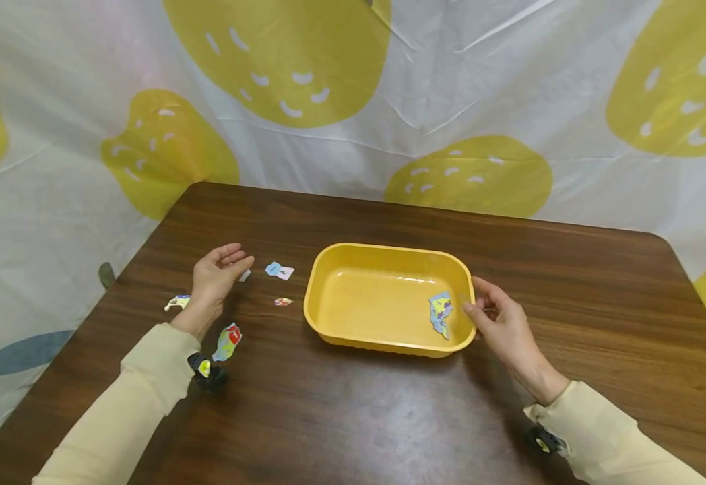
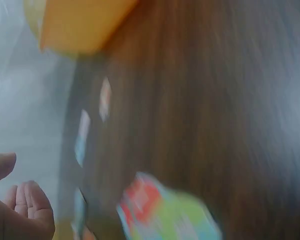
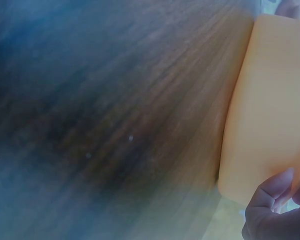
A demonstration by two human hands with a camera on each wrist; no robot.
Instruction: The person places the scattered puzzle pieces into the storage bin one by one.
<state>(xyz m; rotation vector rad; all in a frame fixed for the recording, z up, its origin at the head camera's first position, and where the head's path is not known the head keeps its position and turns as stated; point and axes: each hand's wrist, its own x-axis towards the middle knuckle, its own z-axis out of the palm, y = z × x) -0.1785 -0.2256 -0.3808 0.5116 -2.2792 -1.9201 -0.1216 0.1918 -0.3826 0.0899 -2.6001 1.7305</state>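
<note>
A shallow yellow plastic basin [image 1: 383,347] stands on the table, with one flat, map-like cut-out piece [image 1: 440,313] inside at its right end. My right hand [image 1: 501,327] pinches the basin's right rim, thumb at the inner side and fingers outside. To the left, my left hand [image 1: 213,279] is over the table with loosely bent fingers and thumb apart, holding nothing. A small pale piece [image 1: 244,275] shows right by its fingertips. Near that wrist lies a larger red, green and blue piece [image 1: 228,342], which appears blurred in the left wrist view.
Between the left hand and the basin lie a blue-and-pink piece [image 1: 279,271] and a small reddish piece [image 1: 283,302]. A cream-and-blue piece [image 1: 178,302] is near the left edge of the brown wooden table [image 1: 359,417]. A patterned curtain [image 1: 323,162] hangs behind.
</note>
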